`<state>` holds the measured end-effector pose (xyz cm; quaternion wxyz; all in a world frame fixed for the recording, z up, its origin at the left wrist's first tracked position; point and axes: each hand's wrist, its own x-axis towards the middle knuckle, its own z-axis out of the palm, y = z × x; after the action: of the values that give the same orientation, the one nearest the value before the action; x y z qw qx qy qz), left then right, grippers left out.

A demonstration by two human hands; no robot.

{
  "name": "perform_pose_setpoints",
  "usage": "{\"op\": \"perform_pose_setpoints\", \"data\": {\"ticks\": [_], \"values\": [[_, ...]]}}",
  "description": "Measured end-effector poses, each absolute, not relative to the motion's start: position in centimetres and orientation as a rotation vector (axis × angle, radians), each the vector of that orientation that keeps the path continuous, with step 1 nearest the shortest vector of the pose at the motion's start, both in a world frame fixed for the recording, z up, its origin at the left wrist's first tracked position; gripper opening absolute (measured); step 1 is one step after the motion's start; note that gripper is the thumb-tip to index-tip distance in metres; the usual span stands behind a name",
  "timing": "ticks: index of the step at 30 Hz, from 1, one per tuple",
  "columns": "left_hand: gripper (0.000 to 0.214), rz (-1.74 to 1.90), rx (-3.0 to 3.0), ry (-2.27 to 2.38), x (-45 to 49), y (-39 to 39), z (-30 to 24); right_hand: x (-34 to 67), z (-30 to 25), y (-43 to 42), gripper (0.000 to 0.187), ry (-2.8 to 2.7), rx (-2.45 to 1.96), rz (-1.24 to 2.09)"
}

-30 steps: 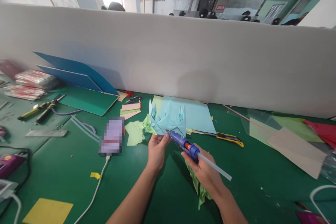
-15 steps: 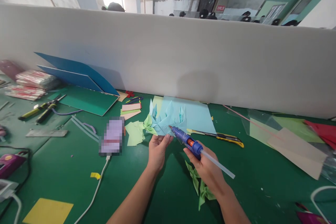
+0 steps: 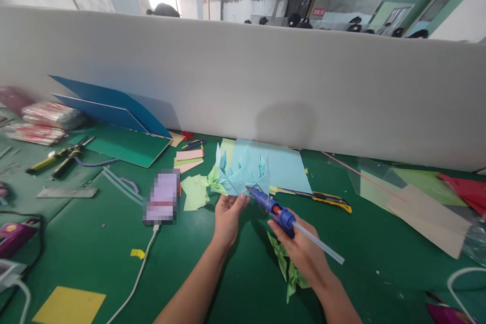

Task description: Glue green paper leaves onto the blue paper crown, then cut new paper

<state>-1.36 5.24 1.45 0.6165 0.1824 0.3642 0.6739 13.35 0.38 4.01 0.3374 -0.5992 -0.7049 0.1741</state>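
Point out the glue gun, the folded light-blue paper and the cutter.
Glue gun [image 3: 268,204], head view: middle of its blue body.
Folded light-blue paper [image 3: 241,176], head view: its near side.
Cutter [image 3: 328,198], head view: its handle.

Glue gun [image 3: 266,203] partly hidden by right grip [image 3: 304,243], phone [image 3: 163,196] pixelated

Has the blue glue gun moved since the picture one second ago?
Yes: the glue gun has shifted slightly right; its glue stick now ends more nearly below the handle end of the utility knife, which lies unmoved.
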Motion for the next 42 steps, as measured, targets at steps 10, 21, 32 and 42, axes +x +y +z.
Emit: {"op": "perform_pose_setpoints", "data": {"ticks": [10,21,32,42], "values": [[0.037,1.55,0.424,0.844,-1.3,5.3,1.5,13.7,3.3,0.5,0.034,-1.875,-1.58,0.403],[0.036,1.544,0.43,0.856,-1.2,5.2,1.3,13.1,3.8,1.2,0.04,-1.864,-1.599,0.333],[0.036,1.55,0.418,0.851,-1.3,5.3,1.4,13.4,3.9,0.8,0.038,-1.85,-1.6,0.395],[0.038,1.561,0.398,0.877,-1.3,5.3,1.7,14.2,2.8,0.3,0.038,-1.826,-1.631,0.407]]}}
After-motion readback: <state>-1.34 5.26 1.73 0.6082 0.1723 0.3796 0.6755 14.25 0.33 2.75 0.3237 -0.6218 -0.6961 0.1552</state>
